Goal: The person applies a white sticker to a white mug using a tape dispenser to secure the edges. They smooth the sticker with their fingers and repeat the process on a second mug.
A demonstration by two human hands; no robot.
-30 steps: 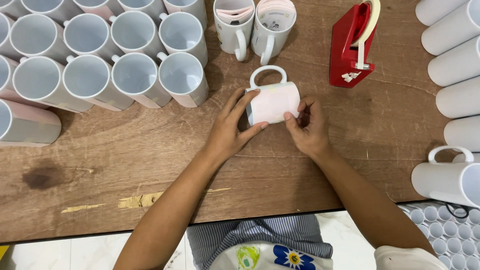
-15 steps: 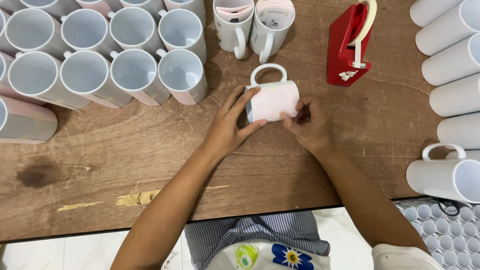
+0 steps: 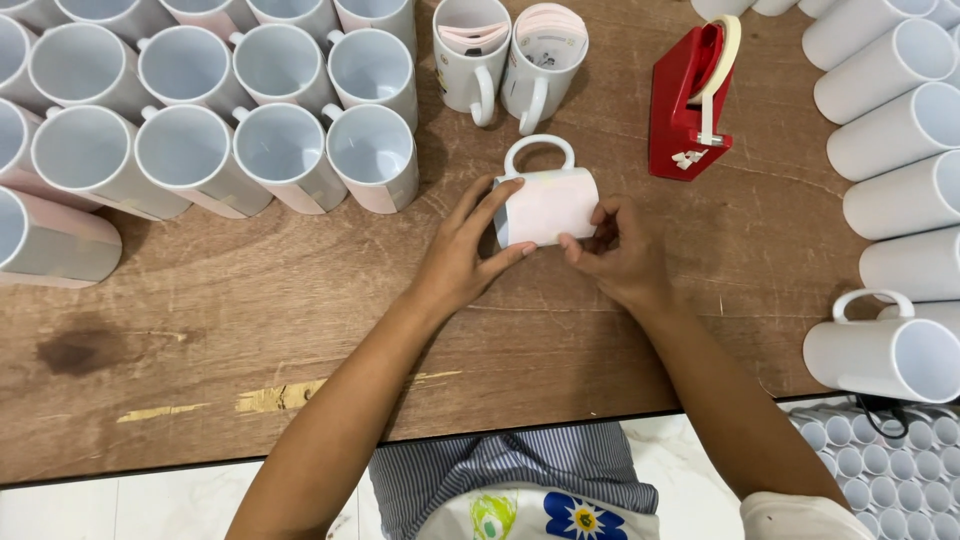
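A white mug [image 3: 545, 200] lies on its side on the wooden table [image 3: 250, 330], handle pointing away from me, with a pale pink paper sheet wrapped around its body. My left hand [image 3: 465, 250] presses fingers and thumb on the mug's left end. On the right, my right hand [image 3: 615, 250] pinches the wrap's lower right edge. Both hands hold the mug between them.
Several upright wrapped mugs [image 3: 290, 150] crowd the far left. Two mugs stuffed with rolled paper [image 3: 510, 60] stand behind the held one. A red tape dispenser [image 3: 690, 100] sits to the right. Plain white mugs [image 3: 900, 200] lie stacked along the right edge; more mugs [image 3: 880, 460] sit below the table.
My hands and the mug stay in nearly the same spot; the right fingers have shifted slightly along the wrap's edge.
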